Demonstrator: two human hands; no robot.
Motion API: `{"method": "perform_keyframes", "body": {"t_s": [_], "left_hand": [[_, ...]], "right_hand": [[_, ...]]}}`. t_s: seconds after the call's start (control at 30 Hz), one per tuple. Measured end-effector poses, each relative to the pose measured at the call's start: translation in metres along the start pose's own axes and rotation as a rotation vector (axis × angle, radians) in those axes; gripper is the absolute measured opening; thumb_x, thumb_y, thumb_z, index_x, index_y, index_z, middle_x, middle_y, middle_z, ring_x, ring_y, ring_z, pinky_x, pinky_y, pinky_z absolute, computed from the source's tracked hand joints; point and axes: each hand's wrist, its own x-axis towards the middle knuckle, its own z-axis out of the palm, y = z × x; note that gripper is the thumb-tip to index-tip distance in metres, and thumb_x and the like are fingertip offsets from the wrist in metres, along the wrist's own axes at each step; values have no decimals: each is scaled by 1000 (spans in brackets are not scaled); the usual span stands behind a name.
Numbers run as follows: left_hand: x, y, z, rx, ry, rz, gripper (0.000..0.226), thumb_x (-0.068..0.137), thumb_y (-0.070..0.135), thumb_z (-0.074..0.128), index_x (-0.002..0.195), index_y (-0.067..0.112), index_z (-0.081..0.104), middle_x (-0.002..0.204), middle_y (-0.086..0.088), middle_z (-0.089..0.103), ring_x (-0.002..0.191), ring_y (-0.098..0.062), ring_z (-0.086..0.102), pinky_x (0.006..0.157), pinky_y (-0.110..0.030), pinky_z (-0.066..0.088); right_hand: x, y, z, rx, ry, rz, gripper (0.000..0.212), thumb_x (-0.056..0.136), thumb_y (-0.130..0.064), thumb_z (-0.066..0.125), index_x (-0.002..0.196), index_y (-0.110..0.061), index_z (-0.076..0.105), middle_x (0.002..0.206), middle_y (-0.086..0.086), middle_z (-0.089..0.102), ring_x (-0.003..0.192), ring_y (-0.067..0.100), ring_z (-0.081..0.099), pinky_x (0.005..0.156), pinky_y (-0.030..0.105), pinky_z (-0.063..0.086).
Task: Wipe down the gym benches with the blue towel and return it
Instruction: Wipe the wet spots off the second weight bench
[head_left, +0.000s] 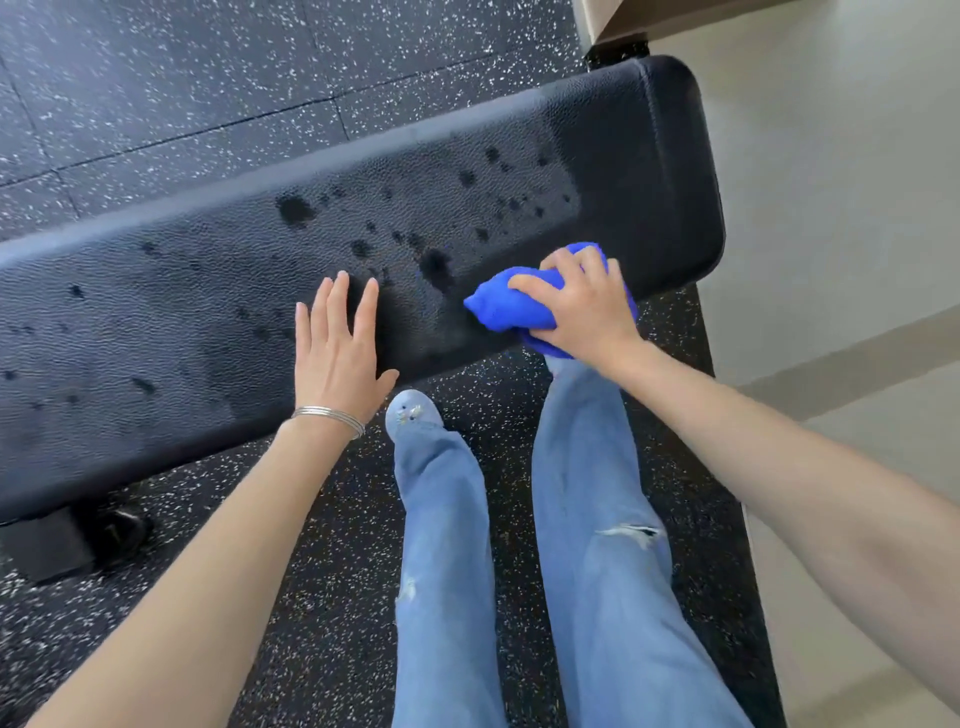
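Bottom of frame: my two legs in jeans, one rip at the knee on the right-side leg. One pale shoe toe shows, just short of the bench's near edge. Two bare forearms come in from the lower corners. Thin bangles on the left wrist, several, can't count them.

Speckled floor under me, a narrow strip between my legs and the bench. One black bench foot at lower left.

One bench, black pad, running from left edge up to a rounded end at upper right. Many dark wet spots on top, mostly mid-pad. The strip at the right end looks evenly dark.

Left hand: flat at the near edge, mid-frame, fingers straight and a little spread, holding nothing. Can't tell how hard it presses.

Right hand: fingers curled over one blue towel, gripping it. The towel is bunched, sits on the near edge toward the right end and hangs partly off it. The two hands are apart, wet pad between them.

Beyond the far edge: open speckled floor across the upper left. Right side: pale floor past the bench end. One beige block at the top edge, just behind the bench end.
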Motion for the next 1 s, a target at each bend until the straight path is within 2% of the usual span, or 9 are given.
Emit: {"method": "perform_keyframes", "body": {"t_s": [0.17,0.23,0.33,0.5,0.63,0.7,0.77,0.9,1.0], "left_hand": [[2,-4,-3,1,25,65,94,77,31,73,149,10,17,155,-21,13,145,-36,10,118,-51,8],[4,-7,-6,8,26,68,93,78,32,73,149,10,17,154,-21,14,145,-36,9,118,-51,8],[9,-11,-13,0,35,53,93,78,33,73,149,10,18,154,-21,14,145,-36,9,118,-51,8],[21,-13,-24,-35,47,39,99,71,32,78,148,10,21,154,-21,17,144,-35,12,117,-51,8],[37,-14,-30,-24,55,34,101,69,34,79,148,11,21,154,-21,17,144,-35,12,117,-51,9],[45,-16,-34,-15,63,28,103,68,37,79,149,12,19,154,-21,16,144,-35,11,117,-51,9],[56,-16,-39,-5,58,30,106,68,40,79,149,12,17,155,-21,14,145,-35,9,117,-51,8],[79,-23,-54,4,51,1,116,64,45,81,150,12,11,155,-20,11,145,-35,6,117,-52,6],[96,-29,-65,12,25,-42,123,59,48,83,150,13,8,156,-19,10,145,-35,6,117,-52,5]], "right_hand": [[19,58,-10,316,59,973,38,85,-31,55,123,-35,48,126,7,43,111,36,42,92,48,36],[36,43,-14,438,98,1177,38,88,-34,52,125,-34,45,129,6,41,114,36,41,93,47,35],[49,-18,-7,415,113,1140,42,87,-35,55,128,-34,45,128,8,41,110,36,41,90,47,37],[38,-107,5,251,-37,534,48,79,-36,66,124,-33,49,120,6,45,102,32,41,78,44,38],[42,-60,-8,66,-109,45,47,71,-44,69,117,-34,58,114,7,56,96,32,51,72,41,41],[52,-18,-17,-44,-77,-57,45,67,-45,70,110,-32,62,109,9,60,92,33,55,70,41,42],[65,23,-24,-11,-56,187,45,71,-40,69,115,-33,59,117,11,54,101,36,50,78,45,41],[92,60,-32,415,72,1123,40,85,-35,56,124,-35,48,130,7,42,116,36,41,92,49,37],[111,16,-32,412,85,1124,42,85,-34,56,126,-33,46,128,7,42,112,35,41,90,48,37]]}}
